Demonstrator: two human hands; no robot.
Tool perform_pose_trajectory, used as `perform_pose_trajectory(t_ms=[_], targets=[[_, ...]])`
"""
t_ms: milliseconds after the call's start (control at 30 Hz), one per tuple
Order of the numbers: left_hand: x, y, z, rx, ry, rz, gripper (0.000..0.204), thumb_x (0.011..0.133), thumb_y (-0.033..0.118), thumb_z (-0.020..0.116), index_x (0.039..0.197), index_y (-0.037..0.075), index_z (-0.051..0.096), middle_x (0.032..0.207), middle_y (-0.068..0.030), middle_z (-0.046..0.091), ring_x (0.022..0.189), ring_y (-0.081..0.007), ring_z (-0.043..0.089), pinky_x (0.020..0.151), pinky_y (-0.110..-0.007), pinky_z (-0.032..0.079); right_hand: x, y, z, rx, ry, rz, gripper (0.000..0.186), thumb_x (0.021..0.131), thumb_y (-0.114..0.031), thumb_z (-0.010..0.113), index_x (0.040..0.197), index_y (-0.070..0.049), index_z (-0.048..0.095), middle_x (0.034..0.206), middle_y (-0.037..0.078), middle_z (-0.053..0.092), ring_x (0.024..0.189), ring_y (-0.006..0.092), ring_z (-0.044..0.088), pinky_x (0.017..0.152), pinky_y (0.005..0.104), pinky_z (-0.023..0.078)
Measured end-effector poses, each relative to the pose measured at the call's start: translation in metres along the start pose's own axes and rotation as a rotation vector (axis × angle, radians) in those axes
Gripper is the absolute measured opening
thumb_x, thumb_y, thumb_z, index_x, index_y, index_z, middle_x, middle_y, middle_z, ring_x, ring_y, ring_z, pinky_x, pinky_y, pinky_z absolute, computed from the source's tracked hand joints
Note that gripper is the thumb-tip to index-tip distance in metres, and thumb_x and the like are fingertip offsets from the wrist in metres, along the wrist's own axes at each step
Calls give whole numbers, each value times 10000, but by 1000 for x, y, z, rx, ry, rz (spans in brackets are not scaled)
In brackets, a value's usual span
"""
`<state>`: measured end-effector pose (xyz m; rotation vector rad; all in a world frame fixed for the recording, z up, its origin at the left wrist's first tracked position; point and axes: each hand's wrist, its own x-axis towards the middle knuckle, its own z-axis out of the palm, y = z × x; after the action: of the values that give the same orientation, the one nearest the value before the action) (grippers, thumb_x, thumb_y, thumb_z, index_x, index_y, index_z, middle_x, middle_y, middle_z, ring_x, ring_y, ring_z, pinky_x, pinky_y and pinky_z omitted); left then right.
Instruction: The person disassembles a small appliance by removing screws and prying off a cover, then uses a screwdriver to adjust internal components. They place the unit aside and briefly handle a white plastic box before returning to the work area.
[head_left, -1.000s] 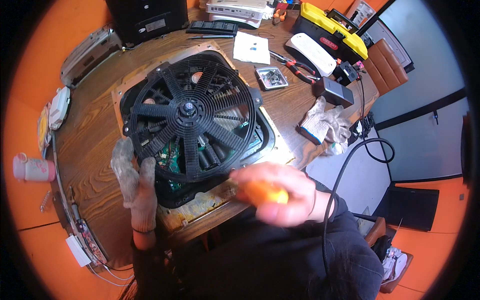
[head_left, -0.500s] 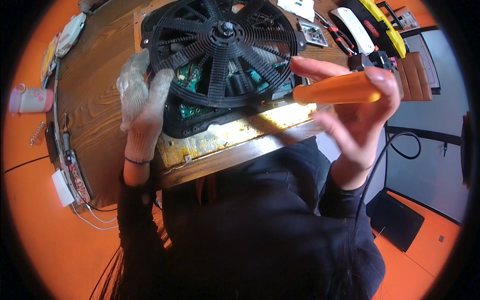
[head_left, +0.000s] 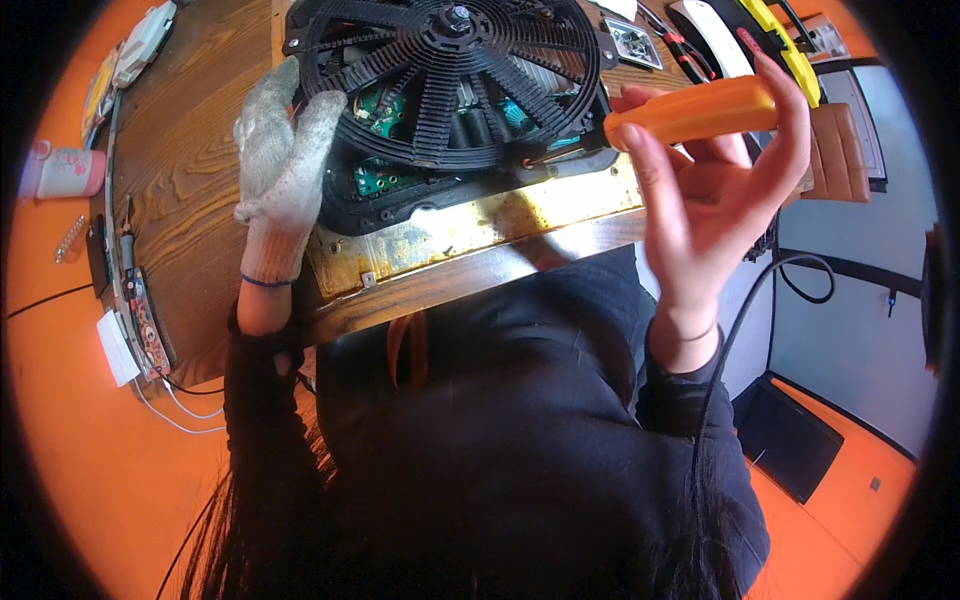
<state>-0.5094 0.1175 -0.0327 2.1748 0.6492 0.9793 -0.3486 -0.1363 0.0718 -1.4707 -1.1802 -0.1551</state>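
Note:
A black round fan grille (head_left: 448, 100) lies over a black housing (head_left: 395, 210) with green circuit boards (head_left: 380, 180), on a stained metal plate (head_left: 410, 250). My left hand (head_left: 280, 160), in a grimy knit glove, grips the left side of the fan housing. In my bare right hand (head_left: 725, 200) is an orange-handled screwdriver (head_left: 690, 108), held with the fingers around the handle and the thumb beneath it. Its shaft points leftward and down to the front rim of the grille, right of centre; whether the tip touches a screw is too small to tell.
The wooden table (head_left: 170, 230) holds a small metal tray (head_left: 630, 42), red-handled pliers (head_left: 690, 62), a yellow toolbox (head_left: 785, 55) and cabled parts (head_left: 145, 320) at left. A pink cup (head_left: 65, 170), black cable (head_left: 810, 260) and brown chair (head_left: 840, 150) surround it.
The whole scene sits higher in the picture. My right hand has risen and brought the screwdriver level against the grille's front rim. My left hand remains at the housing's left side.

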Motion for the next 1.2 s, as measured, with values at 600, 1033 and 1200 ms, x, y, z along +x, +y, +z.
perform_pose_trajectory(t_ms=[600,1033,1200], targets=[[-17,-1,-50,-92,455,131,534,1022,322,313,1409,-44,355,1446,-202,397,1368,-296,344,1155,-445,233,-11,145,-91,-688,21,616,528,797,-248,742,1121,-11,399,745,189,643,668,312,664,607,395,524],[-30,135,-2,202,189,529,478,777,174,641,1203,-28,564,1220,-241,553,1118,-375,547,1002,-479,404,-65,93,-123,-898,-228,352,356,789,-52,667,1130,-108,579,847,150,617,793,358,625,695,432,510],[-49,218,82,72,-222,278,409,752,92,751,1125,14,601,1078,-206,608,985,-344,606,881,-451,483,-77,91,-134,-587,-1,476,299,835,36,572,1109,-71,524,877,182,652,776,370,663,659,407,528]])
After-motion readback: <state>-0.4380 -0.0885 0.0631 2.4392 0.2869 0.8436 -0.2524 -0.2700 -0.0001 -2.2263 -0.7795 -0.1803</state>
